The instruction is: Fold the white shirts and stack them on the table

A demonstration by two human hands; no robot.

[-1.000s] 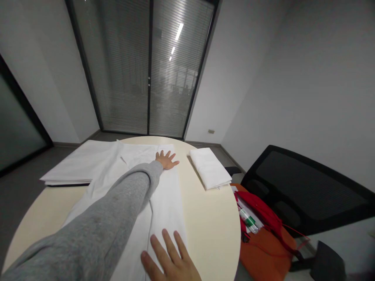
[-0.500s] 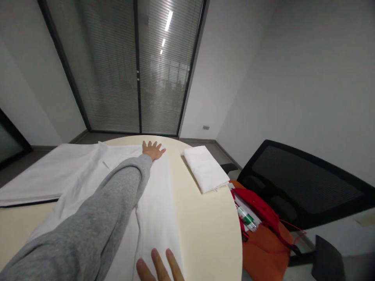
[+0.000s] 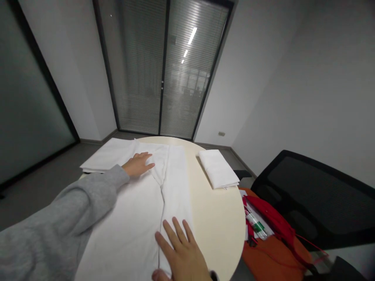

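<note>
A large white cloth lies over the round cream table, with a strip folded over along its right side. My left hand, in a grey sleeve, rests on the far part of the cloth, fingers stretched out and holding nothing. Close to me, my right hand is spread over the folded strip, its fingers apart. Whether its palm presses on the fabric I cannot tell. Part of the cloth stretches off to the far left, past the table's edge.
A folded white cloth lies at the table's right edge. Beyond it stands an orange chair seat with a red bag and a clear bottle with a green label. A black mesh chair back rises at the right.
My left hand has moved left and nearer, off the cloth's right side. My right hand has come further into view over the folded strip. The camera has turned left.
</note>
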